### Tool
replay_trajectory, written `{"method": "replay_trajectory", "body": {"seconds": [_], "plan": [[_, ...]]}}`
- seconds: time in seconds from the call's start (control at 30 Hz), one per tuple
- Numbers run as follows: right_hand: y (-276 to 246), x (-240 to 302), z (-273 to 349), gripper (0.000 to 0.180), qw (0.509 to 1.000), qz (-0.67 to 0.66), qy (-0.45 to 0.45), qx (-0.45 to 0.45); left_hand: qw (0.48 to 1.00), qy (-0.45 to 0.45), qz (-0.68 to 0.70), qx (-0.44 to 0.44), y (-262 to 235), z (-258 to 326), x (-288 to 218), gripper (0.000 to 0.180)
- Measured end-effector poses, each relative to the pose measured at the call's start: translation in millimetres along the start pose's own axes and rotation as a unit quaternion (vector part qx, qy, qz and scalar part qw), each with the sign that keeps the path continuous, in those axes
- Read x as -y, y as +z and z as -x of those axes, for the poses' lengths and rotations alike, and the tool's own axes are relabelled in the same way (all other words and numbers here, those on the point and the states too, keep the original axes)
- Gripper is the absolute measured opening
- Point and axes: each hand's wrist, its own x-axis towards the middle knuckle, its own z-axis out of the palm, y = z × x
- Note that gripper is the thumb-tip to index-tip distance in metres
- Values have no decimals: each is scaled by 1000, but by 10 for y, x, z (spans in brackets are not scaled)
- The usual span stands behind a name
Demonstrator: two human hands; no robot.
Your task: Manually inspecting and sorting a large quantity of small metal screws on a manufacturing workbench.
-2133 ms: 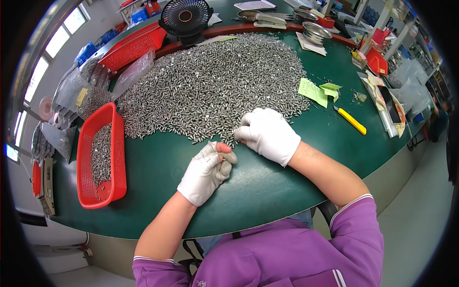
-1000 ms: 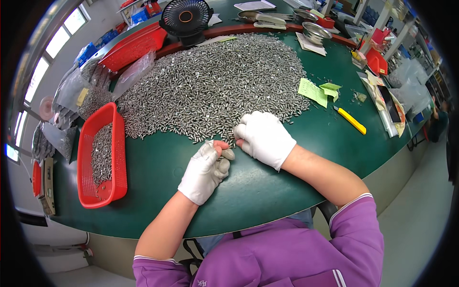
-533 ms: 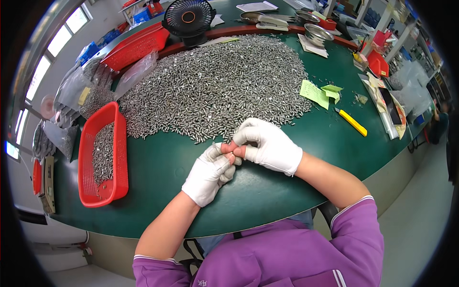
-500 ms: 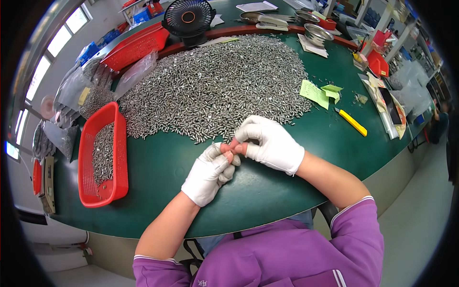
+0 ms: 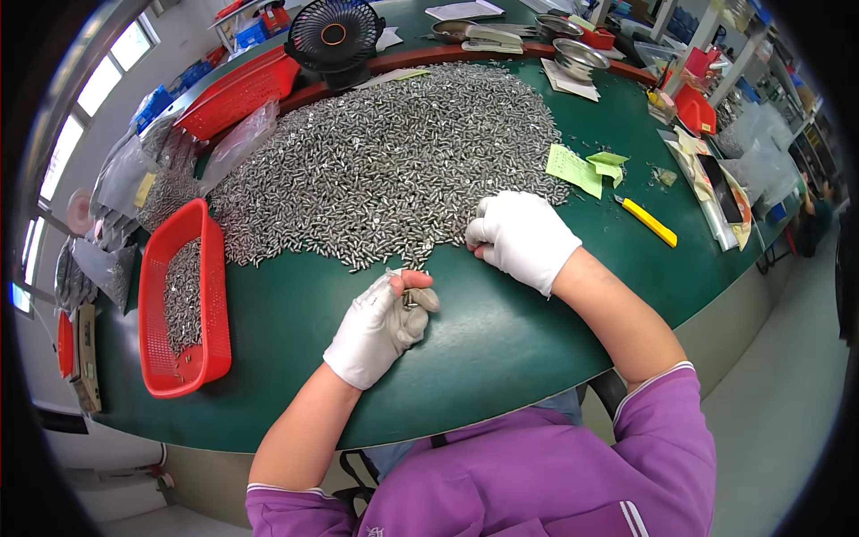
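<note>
The left hand [image 5: 380, 327] lies curled just below the near edge of the big pile of small metal pins [image 5: 385, 170], fingers pinched around a few pins, while the right hand [image 5: 519, 237] rests loosely closed on the pile's right near edge, nearer it.

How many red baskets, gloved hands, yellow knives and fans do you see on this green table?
Red baskets: 2, near one, far one
Gloved hands: 2, left hand, right hand
Yellow knife: 1
Black fan: 1
Total: 6

Green round-edged worktable [image 5: 501, 349]; daylight is let in by windows [image 5: 107, 63] at left; pale grey floor [image 5: 778, 421] seen at right.
</note>
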Motion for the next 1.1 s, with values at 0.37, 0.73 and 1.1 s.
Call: {"method": "replay_trajectory", "body": {"seconds": [0.37,0.73,1.1], "plan": [[52,379,25,14,963,-237,-115,-54,996,-28,-81,-10,76,29,10,18],[195,41,-47,7,996,-8,-10,-93,998,-34,-42,-14,20,22,7,32],[207,153,-91,7,998,-5,-11,-58,999,-19,-26,-6,24,11,17,31]]}}
